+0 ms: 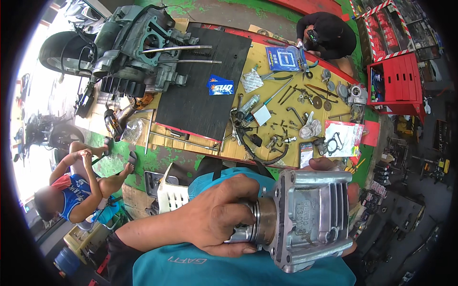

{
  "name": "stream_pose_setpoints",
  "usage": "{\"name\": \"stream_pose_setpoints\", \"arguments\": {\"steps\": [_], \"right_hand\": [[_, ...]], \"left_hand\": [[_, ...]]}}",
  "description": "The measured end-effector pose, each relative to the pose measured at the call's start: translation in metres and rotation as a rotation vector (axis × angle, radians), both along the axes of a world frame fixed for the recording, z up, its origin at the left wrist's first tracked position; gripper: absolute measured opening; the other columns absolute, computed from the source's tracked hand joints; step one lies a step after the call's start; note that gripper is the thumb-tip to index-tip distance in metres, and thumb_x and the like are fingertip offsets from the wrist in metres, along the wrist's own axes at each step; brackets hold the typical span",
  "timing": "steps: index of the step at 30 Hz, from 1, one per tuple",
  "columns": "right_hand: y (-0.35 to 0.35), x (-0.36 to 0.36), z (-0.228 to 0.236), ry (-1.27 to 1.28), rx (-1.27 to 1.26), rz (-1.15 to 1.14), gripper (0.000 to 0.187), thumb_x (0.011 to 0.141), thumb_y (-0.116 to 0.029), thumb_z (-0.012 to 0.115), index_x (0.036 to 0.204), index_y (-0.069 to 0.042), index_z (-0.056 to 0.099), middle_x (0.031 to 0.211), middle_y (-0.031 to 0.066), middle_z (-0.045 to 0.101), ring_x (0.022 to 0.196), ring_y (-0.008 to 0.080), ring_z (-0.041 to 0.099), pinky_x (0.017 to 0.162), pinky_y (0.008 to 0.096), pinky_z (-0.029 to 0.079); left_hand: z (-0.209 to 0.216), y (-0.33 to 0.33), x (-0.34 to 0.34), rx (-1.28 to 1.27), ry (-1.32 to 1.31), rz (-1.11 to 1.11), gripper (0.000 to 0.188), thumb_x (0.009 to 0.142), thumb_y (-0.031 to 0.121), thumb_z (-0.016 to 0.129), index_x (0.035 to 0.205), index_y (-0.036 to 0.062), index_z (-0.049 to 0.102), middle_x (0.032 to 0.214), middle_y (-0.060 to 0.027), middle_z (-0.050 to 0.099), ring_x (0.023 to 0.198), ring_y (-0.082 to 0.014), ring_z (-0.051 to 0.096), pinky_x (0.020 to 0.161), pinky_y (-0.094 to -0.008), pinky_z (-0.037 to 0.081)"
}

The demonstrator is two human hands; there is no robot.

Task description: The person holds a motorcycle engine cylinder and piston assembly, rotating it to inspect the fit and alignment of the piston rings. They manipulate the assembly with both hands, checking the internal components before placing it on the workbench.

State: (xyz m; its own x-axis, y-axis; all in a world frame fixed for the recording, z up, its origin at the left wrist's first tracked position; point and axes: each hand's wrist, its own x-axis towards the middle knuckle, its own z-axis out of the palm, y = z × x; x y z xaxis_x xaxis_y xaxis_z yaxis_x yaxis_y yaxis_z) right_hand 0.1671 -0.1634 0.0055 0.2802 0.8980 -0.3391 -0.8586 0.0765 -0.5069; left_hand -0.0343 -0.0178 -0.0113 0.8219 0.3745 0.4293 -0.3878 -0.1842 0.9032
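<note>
Cylinder block (312, 214), piston (241, 235) at its nine o'clock
Left hand (222, 214) grips the piston; right hand (353, 193) grasps the block's three o'clock side.

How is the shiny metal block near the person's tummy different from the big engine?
Size: the metal block is smaller; the engine is much bigger.
Place: the metal block is in the right hand, with the left hand at its round end; the engine sits partly over the black mat, with no hand on it.
Look: the metal block has straight fins; the engine has long rods poking out.
Both look grey and metal.
</note>
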Motion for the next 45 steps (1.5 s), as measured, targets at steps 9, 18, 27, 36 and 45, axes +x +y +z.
{"name": "stream_pose_setpoints", "arguments": {"steps": [9, 18, 27, 36, 45], "right_hand": [[0.011, 0.011, 0.021, -0.012, -0.247, 0.231, 0.081, 0.087, -0.059, 0.067, 0.140, -0.003, 0.044, 0.131, 0.0270, 0.056, 0.116, 0.0384, 0.060, 0.094, 0.0525, 0.055], [0.011, -0.006, 0.037, 0.204, -0.222, 0.477, 0.080, 0.087, -0.059, 0.067, 0.140, -0.004, 0.044, 0.131, 0.0265, 0.056, 0.117, 0.0386, 0.060, 0.095, 0.0533, 0.054], [0.010, -0.009, 0.036, 0.273, -0.208, 0.492, 0.079, 0.088, -0.060, 0.067, 0.140, -0.005, 0.045, 0.132, 0.0260, 0.056, 0.118, 0.0387, 0.060, 0.095, 0.0541, 0.054], [0.009, -0.007, 0.039, 0.308, -0.163, 0.410, 0.078, 0.088, -0.060, 0.067, 0.140, -0.006, 0.046, 0.132, 0.0255, 0.056, 0.119, 0.0389, 0.060, 0.096, 0.0549, 0.054], [0.015, 0.000, 0.022, 0.435, 0.011, 0.218, 0.078, 0.088, -0.061, 0.066, 0.141, -0.007, 0.047, 0.133, 0.0250, 0.056, 0.120, 0.0391, 0.059, 0.097, 0.0558, 0.054]], "left_hand": [[-0.011, -0.002, -0.002, -0.006, 0.010, 0.060, 0.055, 0.079, 0.037, 0.080, 0.111, 0.0107, 0.043, 0.114, -0.0223, 0.044, 0.092, -0.0316, 0.050, 0.075, -0.0460, 0.045], [-0.012, -0.014, 0.012, -0.081, -0.025, 0.322, 0.046, 0.088, 0.028, 0.067, 0.120, 0.0030, 0.045, 0.110, -0.0228, 0.044, 0.097, -0.0314, 0.046, 0.087, -0.0455, 0.043], [-0.011, -0.009, 0.013, 0.025, 0.029, 0.343, 0.044, 0.091, 0.028, 0.065, 0.123, 0.0016, 0.048, 0.111, -0.0238, 0.044, 0.096, -0.0325, 0.047, 0.085, -0.0444, 0.044], [-0.006, -0.002, 0.009, 0.070, 0.029, 0.239, 0.048, 0.086, 0.024, 0.068, 0.123, 0.0019, 0.048, 0.113, -0.0253, 0.043, 0.093, -0.0337, 0.049, 0.082, -0.0460, 0.047], [0.002, -0.001, 0.005, 0.122, 0.007, 0.186, 0.051, 0.083, 0.030, 0.072, 0.119, 0.0039, 0.048, 0.118, -0.0257, 0.042, 0.088, -0.0350, 0.056, 0.072, -0.0453, 0.052]]}}
